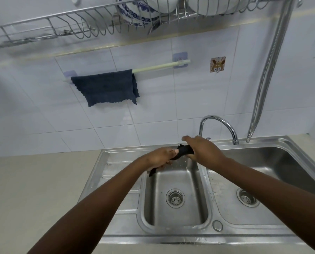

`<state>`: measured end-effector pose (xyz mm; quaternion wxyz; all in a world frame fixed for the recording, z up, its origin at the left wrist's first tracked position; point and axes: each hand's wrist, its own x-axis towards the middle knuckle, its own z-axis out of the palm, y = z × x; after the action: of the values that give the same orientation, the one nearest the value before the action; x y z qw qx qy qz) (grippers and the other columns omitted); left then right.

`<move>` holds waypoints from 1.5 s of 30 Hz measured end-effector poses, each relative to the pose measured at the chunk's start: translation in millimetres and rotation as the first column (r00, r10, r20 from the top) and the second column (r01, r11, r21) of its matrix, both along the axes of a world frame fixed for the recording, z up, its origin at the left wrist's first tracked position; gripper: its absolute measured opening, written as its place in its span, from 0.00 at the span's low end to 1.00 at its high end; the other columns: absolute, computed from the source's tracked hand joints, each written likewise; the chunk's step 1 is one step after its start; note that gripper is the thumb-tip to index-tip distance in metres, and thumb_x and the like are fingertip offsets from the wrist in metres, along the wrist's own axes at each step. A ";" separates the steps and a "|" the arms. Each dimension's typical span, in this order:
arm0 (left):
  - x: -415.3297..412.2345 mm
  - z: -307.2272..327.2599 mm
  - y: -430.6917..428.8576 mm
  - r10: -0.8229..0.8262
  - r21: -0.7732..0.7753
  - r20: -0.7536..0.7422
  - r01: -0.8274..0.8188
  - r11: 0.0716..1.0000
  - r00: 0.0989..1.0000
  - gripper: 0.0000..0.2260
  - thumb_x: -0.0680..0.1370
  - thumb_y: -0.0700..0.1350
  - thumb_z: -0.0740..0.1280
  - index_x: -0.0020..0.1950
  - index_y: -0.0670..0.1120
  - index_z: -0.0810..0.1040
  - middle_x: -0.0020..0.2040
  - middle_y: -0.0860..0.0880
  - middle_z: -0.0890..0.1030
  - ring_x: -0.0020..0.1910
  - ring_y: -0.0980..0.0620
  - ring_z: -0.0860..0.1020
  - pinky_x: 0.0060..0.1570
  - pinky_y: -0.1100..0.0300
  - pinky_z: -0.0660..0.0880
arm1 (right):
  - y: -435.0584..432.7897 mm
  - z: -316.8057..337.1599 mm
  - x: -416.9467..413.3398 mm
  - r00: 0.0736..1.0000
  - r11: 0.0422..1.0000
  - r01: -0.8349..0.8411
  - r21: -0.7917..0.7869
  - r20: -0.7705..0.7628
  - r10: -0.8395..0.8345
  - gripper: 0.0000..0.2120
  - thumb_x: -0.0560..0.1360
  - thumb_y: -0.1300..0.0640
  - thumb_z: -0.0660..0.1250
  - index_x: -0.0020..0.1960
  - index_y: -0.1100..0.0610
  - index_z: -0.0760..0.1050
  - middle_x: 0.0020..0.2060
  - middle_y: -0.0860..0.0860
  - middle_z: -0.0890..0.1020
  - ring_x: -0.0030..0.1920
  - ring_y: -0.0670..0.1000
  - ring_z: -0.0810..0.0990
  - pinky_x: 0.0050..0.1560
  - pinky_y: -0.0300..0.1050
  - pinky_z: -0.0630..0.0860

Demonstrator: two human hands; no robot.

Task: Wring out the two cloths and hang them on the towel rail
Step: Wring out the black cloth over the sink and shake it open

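both hands on the second cloth (184,152), a dark one, held over the far edge of the small sink basin (176,182). left hand (159,156) is fisted tight around one end, with a tail of cloth hanging out below it toward the basin rim. right hand (201,150) is wrapped over the other end, though its fingers look partly lifted at the tip; motion blur there, so i can't say how fully it's clamped. the bunched middle of the cloth shows between the two hands.

first cloth (105,88) is already draped over the towel rail (160,66) on the tiled wall, covering the left part. the right part of the rail is bare, so there's room for the second.

judgement: wring step on cloth two is in progress, hang step is left.

handling: soft, limp, no stiffness at all, light even when wet. probably slick with water, so grip needs whole-palm wrap at both ends, twisting in opposite directions, keeping the roll over the basin so the runoff drains. for hanging, better to shake it open and take it by two corners or one edge, then fold it over the bare rail section beside the first cloth. risk: the loose tail drips on the counter (33,189) on the way up.
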<state>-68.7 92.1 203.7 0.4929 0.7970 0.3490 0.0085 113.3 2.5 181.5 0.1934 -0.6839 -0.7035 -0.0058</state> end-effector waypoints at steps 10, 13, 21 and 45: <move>-8.6 14.6 19.5 -0.200 0.265 -0.158 0.237 0.935 0.967 0.13 0.81 0.52 0.60 0.55 0.42 0.73 0.37 0.52 0.72 0.30 0.61 0.69 0.30 0.65 0.65 | 12.9 12.3 -0.8 1.000 0.969 -0.015 -0.247 0.010 0.018 0.06 0.75 0.52 0.66 0.49 0.52 0.74 0.41 0.53 0.82 0.42 0.55 0.80 0.40 0.48 0.75; -7.3 3.8 15.7 -0.192 0.522 -0.184 0.261 0.812 0.964 0.10 0.81 0.53 0.60 0.56 0.50 0.75 0.42 0.53 0.76 0.39 0.55 0.72 0.35 0.63 0.64 | 13.3 9.6 -5.7 0.999 0.956 0.029 -0.292 -0.017 -0.036 0.12 0.70 0.43 0.68 0.43 0.52 0.75 0.39 0.52 0.82 0.39 0.52 0.78 0.38 0.44 0.72; -13.4 -32.7 10.1 -0.173 0.856 -0.113 0.184 0.483 0.978 0.06 0.79 0.49 0.61 0.54 0.49 0.73 0.46 0.46 0.80 0.40 0.43 0.78 0.33 0.58 0.64 | 9.2 0.6 -22.4 0.918 0.888 -0.009 -0.461 -0.356 -0.175 0.11 0.67 0.51 0.68 0.32 0.56 0.73 0.28 0.52 0.75 0.30 0.50 0.73 0.29 0.43 0.63; -23.6 -22.8 -9.7 0.005 0.076 0.193 -0.020 0.997 0.981 0.06 0.78 0.50 0.66 0.54 0.53 0.76 0.41 0.48 0.80 0.33 0.58 0.76 0.34 0.64 0.72 | -17.3 -0.2 -8.2 0.283 0.959 -0.066 -0.275 -0.927 -0.246 0.04 0.72 0.62 0.72 0.43 0.58 0.76 0.38 0.56 0.76 0.41 0.52 0.75 0.43 0.45 0.71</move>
<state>-92.3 82.4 181.0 0.4932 0.8086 0.3040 0.1024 105.1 -14.8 181.4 0.4823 -0.6091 -0.4022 0.4843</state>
